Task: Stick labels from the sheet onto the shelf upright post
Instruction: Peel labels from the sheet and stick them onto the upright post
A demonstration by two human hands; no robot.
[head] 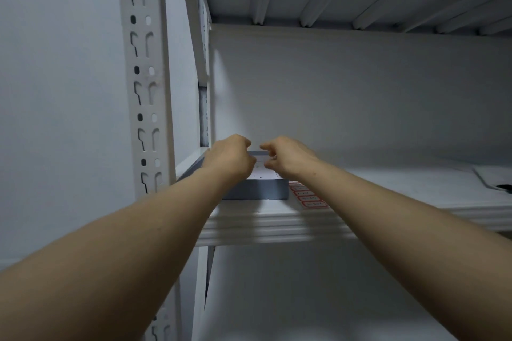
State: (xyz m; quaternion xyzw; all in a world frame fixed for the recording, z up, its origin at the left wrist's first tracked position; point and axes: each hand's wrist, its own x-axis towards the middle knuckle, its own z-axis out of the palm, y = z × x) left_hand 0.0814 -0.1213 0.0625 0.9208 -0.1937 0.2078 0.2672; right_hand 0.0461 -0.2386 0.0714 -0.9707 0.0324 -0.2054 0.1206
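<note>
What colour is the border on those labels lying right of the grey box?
Red, around white labels; the head view shows it.

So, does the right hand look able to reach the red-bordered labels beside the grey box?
Probably yes. The red-bordered labels lie uncovered on the shelf, right beside the grey box and just short of the right hand; nothing stands between them.
</note>
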